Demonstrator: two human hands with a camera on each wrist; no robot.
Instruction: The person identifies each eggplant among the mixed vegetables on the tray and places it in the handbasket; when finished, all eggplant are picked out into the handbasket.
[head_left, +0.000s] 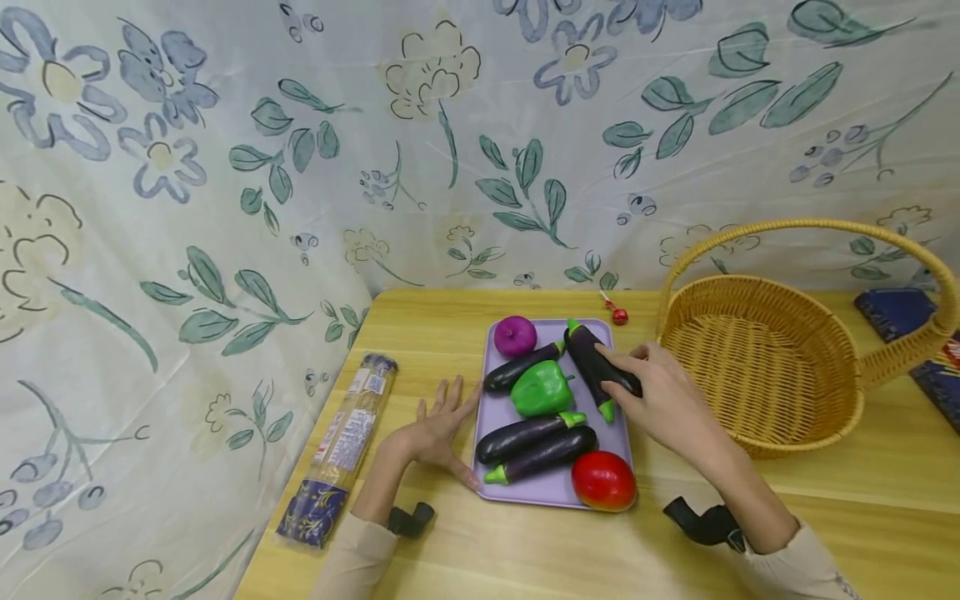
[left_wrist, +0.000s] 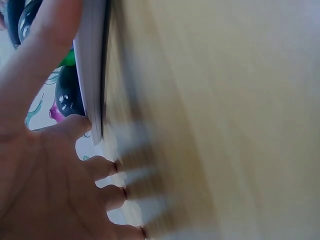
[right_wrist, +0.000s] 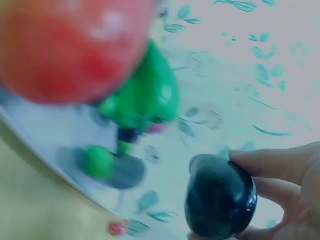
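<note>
My right hand (head_left: 660,404) pinches a dark purple eggplant (right_wrist: 217,200) between thumb and fingers, over the right side of a lilac tray (head_left: 525,497). Below it lies another eggplant (head_left: 604,402), its green cap toward me. My left hand (head_left: 435,442) is spread on the table, with thumb and index finger at the tray's left edge. Also on the tray are a purple onion (head_left: 515,336), a small eggplant (head_left: 517,372), a green bell pepper (head_left: 542,390), two eggplants side by side (head_left: 517,439) and a red, mango-like fruit (head_left: 603,481).
A wicker basket (head_left: 858,404) with a tall handle stands right of the tray. A clear pack of spaghetti (head_left: 348,433) lies at the left table edge. Behind the tray is a red lollipop (head_left: 618,316). A dark blue package (head_left: 892,312) sits behind the basket, near a floral cloth backdrop (head_left: 450,200).
</note>
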